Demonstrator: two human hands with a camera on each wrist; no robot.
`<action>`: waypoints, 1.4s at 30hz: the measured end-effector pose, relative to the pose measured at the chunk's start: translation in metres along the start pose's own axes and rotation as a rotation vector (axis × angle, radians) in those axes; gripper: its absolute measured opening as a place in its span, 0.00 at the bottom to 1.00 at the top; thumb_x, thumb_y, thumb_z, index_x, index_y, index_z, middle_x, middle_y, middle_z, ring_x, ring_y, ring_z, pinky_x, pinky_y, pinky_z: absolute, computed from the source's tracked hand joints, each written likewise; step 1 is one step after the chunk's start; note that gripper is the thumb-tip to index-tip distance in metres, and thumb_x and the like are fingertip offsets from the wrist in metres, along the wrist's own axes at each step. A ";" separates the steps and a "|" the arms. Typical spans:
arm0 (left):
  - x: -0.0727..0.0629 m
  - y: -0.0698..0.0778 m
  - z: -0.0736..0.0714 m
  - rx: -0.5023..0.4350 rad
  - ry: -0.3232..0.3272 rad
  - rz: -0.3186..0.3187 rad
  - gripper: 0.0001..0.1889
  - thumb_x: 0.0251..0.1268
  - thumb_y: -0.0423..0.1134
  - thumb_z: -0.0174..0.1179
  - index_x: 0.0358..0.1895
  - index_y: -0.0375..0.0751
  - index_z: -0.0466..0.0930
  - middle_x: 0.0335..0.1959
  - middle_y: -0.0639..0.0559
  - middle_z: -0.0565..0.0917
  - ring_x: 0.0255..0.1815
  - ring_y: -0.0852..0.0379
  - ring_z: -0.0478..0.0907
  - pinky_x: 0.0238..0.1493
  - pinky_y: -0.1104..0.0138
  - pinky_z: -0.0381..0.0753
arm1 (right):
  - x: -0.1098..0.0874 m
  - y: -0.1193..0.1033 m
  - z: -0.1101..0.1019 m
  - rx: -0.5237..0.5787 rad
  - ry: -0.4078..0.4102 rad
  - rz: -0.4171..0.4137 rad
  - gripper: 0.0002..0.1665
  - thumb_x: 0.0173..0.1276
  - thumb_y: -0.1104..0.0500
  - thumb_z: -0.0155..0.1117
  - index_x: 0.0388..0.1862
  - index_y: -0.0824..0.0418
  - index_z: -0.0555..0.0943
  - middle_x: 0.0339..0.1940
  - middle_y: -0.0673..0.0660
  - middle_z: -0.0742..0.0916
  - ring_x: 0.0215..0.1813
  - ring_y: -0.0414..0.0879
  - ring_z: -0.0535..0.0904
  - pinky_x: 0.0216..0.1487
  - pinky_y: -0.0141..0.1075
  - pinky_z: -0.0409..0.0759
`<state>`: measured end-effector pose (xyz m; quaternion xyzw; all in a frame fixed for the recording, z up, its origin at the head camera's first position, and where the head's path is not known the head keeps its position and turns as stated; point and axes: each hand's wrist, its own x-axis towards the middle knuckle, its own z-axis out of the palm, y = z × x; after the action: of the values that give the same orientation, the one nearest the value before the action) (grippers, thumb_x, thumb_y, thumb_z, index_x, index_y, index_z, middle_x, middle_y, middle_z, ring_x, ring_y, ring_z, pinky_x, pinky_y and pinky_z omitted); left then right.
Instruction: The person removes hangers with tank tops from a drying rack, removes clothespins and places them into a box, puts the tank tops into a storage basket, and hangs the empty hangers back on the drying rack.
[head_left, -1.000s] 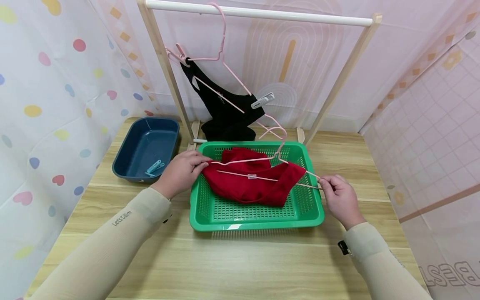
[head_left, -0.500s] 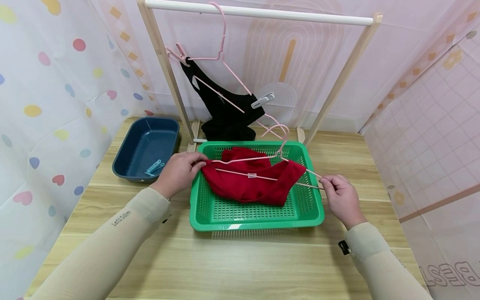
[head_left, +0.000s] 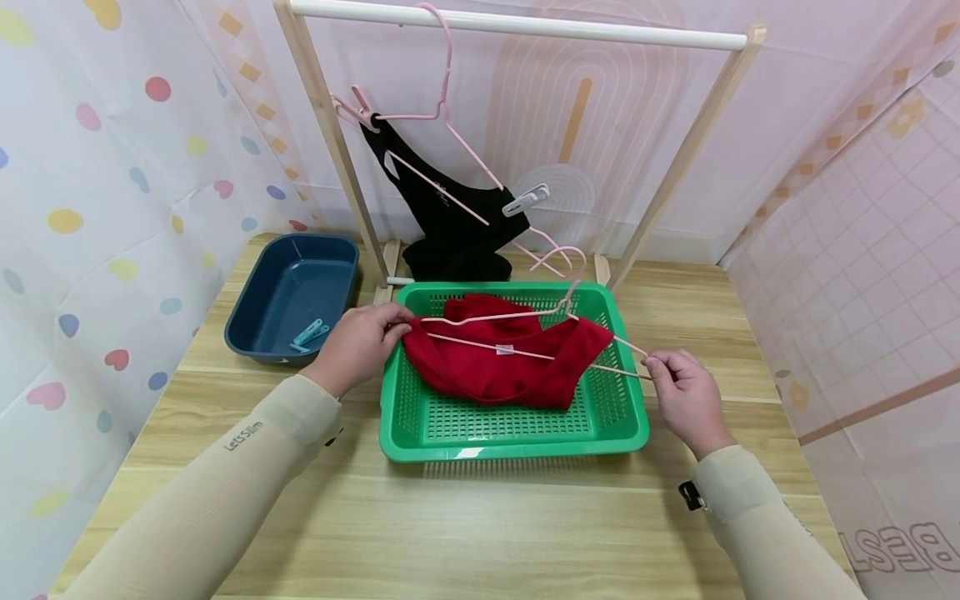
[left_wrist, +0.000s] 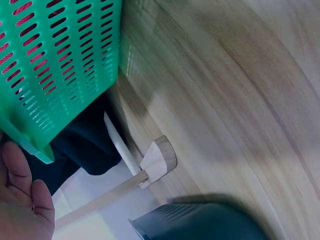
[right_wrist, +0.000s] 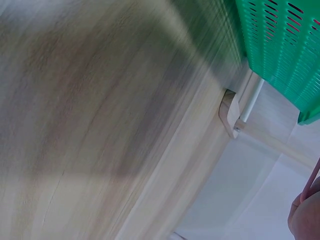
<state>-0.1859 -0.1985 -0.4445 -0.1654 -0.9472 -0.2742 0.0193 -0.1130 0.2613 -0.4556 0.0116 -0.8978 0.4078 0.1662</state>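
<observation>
A red sleeveless garment (head_left: pixel 495 379) with a small white tag lies over the green basket (head_left: pixel 517 454), a pink wire hanger (head_left: pixel 495 317) threaded through it. My left hand (head_left: pixel 356 346) pinches the garment's left shoulder between thumb and fingers, where the hanger's left end sits inside the cloth. On the other side, my right hand (head_left: pixel 688 400) grips the bare right end of the hanger, which sticks out past the garment's right strap. In the left wrist view, curled fingers (left_wrist: pixel 17 167) show beside the basket rim; the garment's shoulder is out of sight there.
Behind the basket stands a wooden rack with a white rail (head_left: pixel 525 23). A black top (head_left: pixel 450 208) hangs from it on another pink hanger, with a grey clothespin (head_left: pixel 527 201) at its right strap. At left, a dark blue tub (head_left: pixel 292 283) contains blue clothespins (head_left: pixel 309 335).
My right hand has moved slightly right with the hanger, and the hanger's hook has shifted right too. My left hand stays almost in place on the garment's shoulder.
</observation>
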 end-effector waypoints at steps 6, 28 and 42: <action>0.002 -0.003 0.003 0.103 0.066 0.121 0.08 0.78 0.39 0.63 0.50 0.44 0.89 0.50 0.47 0.90 0.51 0.46 0.86 0.59 0.46 0.81 | -0.001 0.000 -0.002 0.017 -0.007 0.013 0.10 0.78 0.64 0.64 0.40 0.70 0.88 0.33 0.56 0.83 0.32 0.33 0.71 0.32 0.23 0.71; 0.003 0.003 0.000 0.160 0.018 0.110 0.11 0.77 0.40 0.63 0.54 0.41 0.89 0.51 0.47 0.84 0.52 0.48 0.82 0.54 0.46 0.75 | -0.001 0.005 -0.001 0.038 0.026 0.010 0.10 0.78 0.65 0.63 0.39 0.70 0.88 0.37 0.59 0.86 0.36 0.29 0.73 0.35 0.20 0.71; 0.002 0.014 0.000 0.031 -0.055 0.163 0.16 0.79 0.43 0.61 0.63 0.44 0.84 0.57 0.46 0.87 0.55 0.47 0.83 0.61 0.44 0.77 | -0.002 0.004 0.001 0.044 0.016 0.004 0.10 0.78 0.65 0.64 0.39 0.70 0.88 0.37 0.61 0.86 0.36 0.31 0.73 0.36 0.20 0.72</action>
<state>-0.1833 -0.1868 -0.4374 -0.2491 -0.9348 -0.2525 0.0180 -0.1125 0.2633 -0.4599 0.0104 -0.8872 0.4279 0.1721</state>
